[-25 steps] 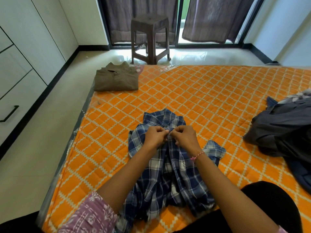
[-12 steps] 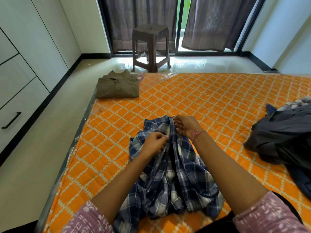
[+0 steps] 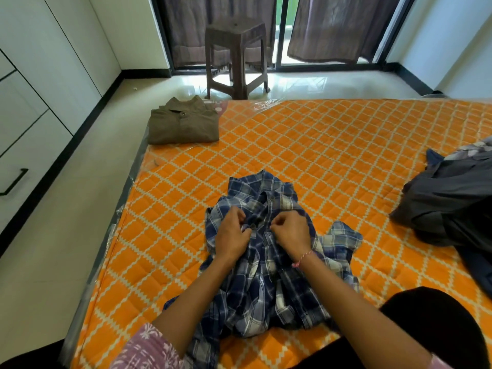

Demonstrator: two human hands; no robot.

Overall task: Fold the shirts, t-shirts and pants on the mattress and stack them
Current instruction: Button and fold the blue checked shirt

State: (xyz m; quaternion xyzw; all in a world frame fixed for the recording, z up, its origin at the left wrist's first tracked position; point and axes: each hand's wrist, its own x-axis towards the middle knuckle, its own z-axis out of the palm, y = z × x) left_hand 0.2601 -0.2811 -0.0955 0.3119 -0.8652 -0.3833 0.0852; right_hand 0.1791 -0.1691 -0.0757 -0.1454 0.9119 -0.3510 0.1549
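Observation:
A blue and white plaid shirt (image 3: 269, 275) lies rumpled on the orange quilted mattress (image 3: 332, 145), collar pointing away from me. My left hand (image 3: 231, 235) pinches the left edge of its button placket beside a dark button. My right hand (image 3: 291, 234) pinches the opposite placket edge, a pink thread band on its wrist. Both hands sit close together on the shirt's chest. A folded olive-brown shirt (image 3: 183, 122) rests at the mattress's far left corner. A heap of dark grey and navy clothes (image 3: 452, 203) lies at the right edge.
A brown plastic stool (image 3: 235, 57) stands on the tiled floor beyond the mattress, before curtained glass doors. White cabinets with a black handle (image 3: 14, 182) line the left wall. My dark-clad knee (image 3: 436, 323) rests on the mattress's near right.
My right hand has come back from the collar to the placket lower down, meeting my left hand at a button. The shirt front has shifted slightly.

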